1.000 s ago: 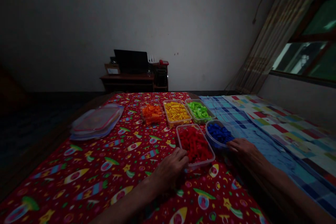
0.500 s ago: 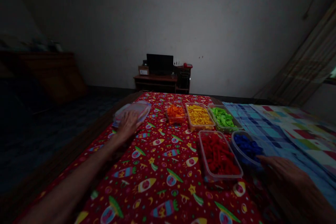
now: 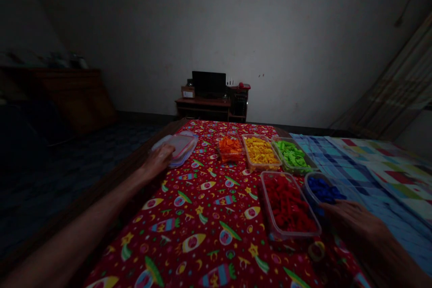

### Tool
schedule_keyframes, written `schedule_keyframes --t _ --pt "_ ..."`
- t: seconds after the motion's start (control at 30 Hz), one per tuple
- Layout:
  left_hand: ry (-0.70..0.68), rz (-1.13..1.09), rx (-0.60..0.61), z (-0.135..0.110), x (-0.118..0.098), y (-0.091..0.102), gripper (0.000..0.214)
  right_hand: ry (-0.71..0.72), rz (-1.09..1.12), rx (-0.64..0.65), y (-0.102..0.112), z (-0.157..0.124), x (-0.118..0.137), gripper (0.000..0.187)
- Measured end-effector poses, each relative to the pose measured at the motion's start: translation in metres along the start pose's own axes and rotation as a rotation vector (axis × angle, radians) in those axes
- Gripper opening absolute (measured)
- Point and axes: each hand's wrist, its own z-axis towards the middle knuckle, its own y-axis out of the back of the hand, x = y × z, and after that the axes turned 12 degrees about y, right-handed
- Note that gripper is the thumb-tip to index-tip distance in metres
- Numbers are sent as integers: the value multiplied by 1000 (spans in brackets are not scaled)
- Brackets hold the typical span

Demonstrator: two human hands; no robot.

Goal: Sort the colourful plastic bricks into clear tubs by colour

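Observation:
My left hand [image 3: 159, 161] reaches far out to the left and grips the near edge of a stack of clear plastic lids [image 3: 178, 145], fingers curled on it. My right hand [image 3: 351, 219] rests at the near side of a round tub of blue bricks [image 3: 322, 191], fingers touching its rim. A rectangular tub of red bricks [image 3: 287, 204] sits just left of that tub. Behind them stand tubs of orange bricks [image 3: 230, 147], yellow bricks [image 3: 261, 152] and green bricks [image 3: 292, 155] in a row.
Everything lies on a red cloth with rocket prints [image 3: 205, 216]. A blue checked cloth [image 3: 371, 175] covers the surface to the right. A low desk with a dark screen [image 3: 209, 94] stands at the far wall. The room is dim.
My left hand left the red tub, swung out to the lid stack and now grips its near edge. The right hand stays by the blue tub. The view shifted left.

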Motion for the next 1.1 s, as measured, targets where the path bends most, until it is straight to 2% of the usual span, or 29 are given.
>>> schedule_keyframes --t 0.07,0.13,0.2,0.3,0.37,0.47,0.53,0.6,0.7,0.8,0.9,1.0,1.1 --pt "1 51 -33 1 -1 11 19 20 -1 -13 0 5 -1 32" --pt "50 98 -128 4 -5 25 21 67 -16 -19 1 14 -2 31" --pt "125 35 -238 10 -12 39 19 114 -27 14 2 27 -4 31" --pt "350 -406 -368 23 -33 51 9 165 -15 54 1 55 -4 29" --pt "496 -742 -366 31 -54 47 11 198 13 45 -3 76 -3 28" --pt "553 -1059 -193 37 -91 22 11 212 96 46 -20 106 -4 31" --pt "569 -1289 -15 37 -114 -1 10 163 168 72 -38 123 -8 29" --pt "583 -1405 97 37 -133 -21 14 111 242 95 -59 139 -14 26" --pt "616 -1500 189 38 -149 -43 21 72 298 124 -91 164 -27 29" --pt "634 -1539 267 41 -152 -55 23 3 309 223 -121 191 -36 32" --pt "628 -1528 355 45 -148 -62 21 -50 324 292 -144 216 -39 28" --pt "605 -1466 423 51 -141 -65 20 -96 311 335 -160 235 -37 25" --pt "567 -1358 451 56 -134 -70 22 -148 305 367 -166 247 -32 25"
